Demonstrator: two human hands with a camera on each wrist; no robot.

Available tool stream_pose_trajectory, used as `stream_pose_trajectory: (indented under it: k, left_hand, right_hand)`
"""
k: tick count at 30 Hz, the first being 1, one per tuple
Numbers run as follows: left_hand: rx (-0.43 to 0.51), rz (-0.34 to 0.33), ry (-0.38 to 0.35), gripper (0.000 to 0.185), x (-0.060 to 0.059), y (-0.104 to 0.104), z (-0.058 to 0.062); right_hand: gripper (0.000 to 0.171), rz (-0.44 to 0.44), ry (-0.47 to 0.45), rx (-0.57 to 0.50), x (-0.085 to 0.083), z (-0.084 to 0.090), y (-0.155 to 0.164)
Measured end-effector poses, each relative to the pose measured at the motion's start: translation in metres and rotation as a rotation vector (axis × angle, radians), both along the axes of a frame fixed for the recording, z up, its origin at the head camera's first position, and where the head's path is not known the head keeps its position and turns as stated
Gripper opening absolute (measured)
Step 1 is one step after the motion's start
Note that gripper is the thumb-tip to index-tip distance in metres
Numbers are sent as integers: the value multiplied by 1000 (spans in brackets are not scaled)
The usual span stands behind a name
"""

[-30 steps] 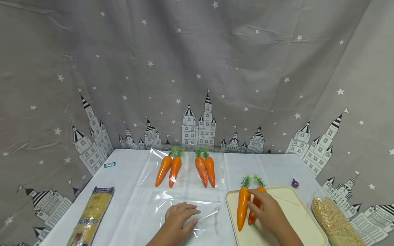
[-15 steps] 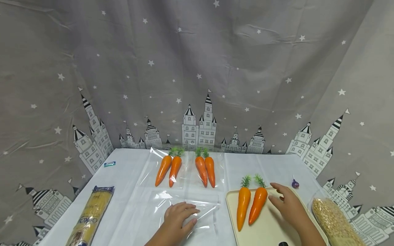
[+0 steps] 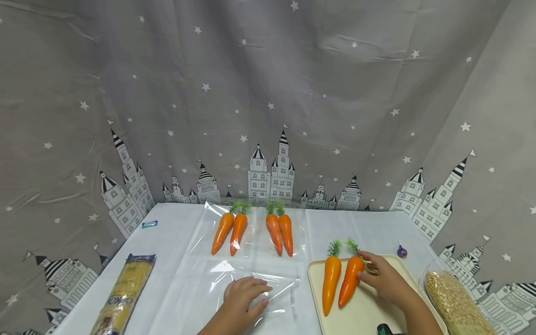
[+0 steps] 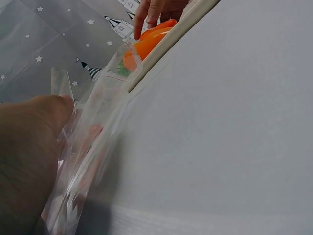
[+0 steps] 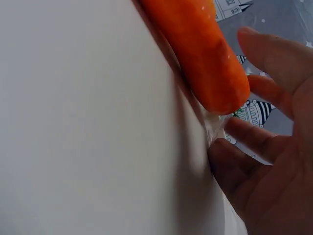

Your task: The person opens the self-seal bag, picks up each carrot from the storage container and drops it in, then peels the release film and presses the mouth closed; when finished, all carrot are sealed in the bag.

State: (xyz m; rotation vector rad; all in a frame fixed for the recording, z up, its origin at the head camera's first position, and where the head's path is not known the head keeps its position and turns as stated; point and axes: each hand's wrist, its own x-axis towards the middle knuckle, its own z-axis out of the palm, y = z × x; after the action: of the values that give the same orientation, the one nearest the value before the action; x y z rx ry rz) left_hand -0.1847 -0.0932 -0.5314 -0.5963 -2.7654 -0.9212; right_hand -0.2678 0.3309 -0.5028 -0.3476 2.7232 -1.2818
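Observation:
In the head view my left hand [image 3: 244,300] rests on a flat clear plastic bag [image 3: 284,291], its fingers relaxed. The left wrist view shows that bag [image 4: 98,112] loose and wrinkled past the thumb. My right hand [image 3: 383,277] is over a cream tray [image 3: 399,307], its fingertips right at the side of the right-hand orange carrot [image 3: 351,281]. The right wrist view has the fingers and thumb spread around the thick end of a carrot [image 5: 205,58], not curled onto it. A second carrot [image 3: 331,284] lies to its left, leafy top over the tray's far rim.
Two clear bags, each with two carrots [image 3: 224,232] [image 3: 286,232], lie at the back. A pasta pack [image 3: 123,295] is at the left, with a small green packet [image 3: 149,224] behind. A purple-wrapped item [image 3: 402,251] and a bag of grains [image 3: 456,298] are at the right.
My right hand first drew away to the right from the carrots, then came back left to the right-hand carrot. That carrot's position shifted little. The left hand stays on the bag.

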Motion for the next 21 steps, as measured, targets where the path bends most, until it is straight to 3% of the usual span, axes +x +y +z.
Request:
stream_pose_trajectory:
  k: [5, 12, 21]
  left_hand:
    - [-20, -6, 24, 25, 0, -1, -1]
    - [-33, -2, 27, 24, 3, 0, 1]
    - [-15, -3, -11, 25, 4, -1, 4]
  right_hand:
    - [76, 23, -41, 41, 2, -1, -2]
    - [81, -35, -90, 45, 2, -5, -1]
    - [73, -51, -2, 97, 4, -6, 6]
